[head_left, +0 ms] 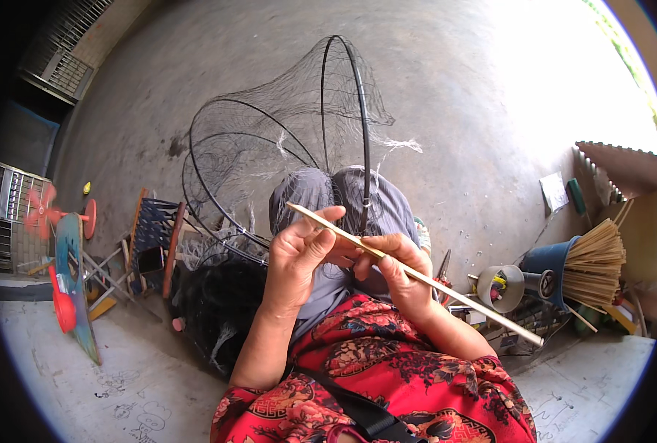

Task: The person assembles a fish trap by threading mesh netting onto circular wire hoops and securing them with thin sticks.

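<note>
A long, pale flat strip that looks like bamboo [465, 300] lies slantwise across both my hands, its left end higher up over my knees and its right end low past my right forearm. My left hand [306, 251] pinches it near the upper end between thumb and fingers. Farther down the strip, my right hand [402, 269] grips it, thumb on top. Beyond my hands, a dark fine-mesh net [269, 122] on black hoops [364, 111] rests against my knees and spreads over the floor. Loose white threads [402, 144] hang from it.
At right, a blue bucket [546, 258] lies tilted, full of thin wooden strips [594, 262], beside a white round container [500, 288] and red-handled scissors [444, 277]. A folding chair [155, 229] with a phone [150, 260], a red fan [42, 209] and a blue-green board [72, 280] stand left.
</note>
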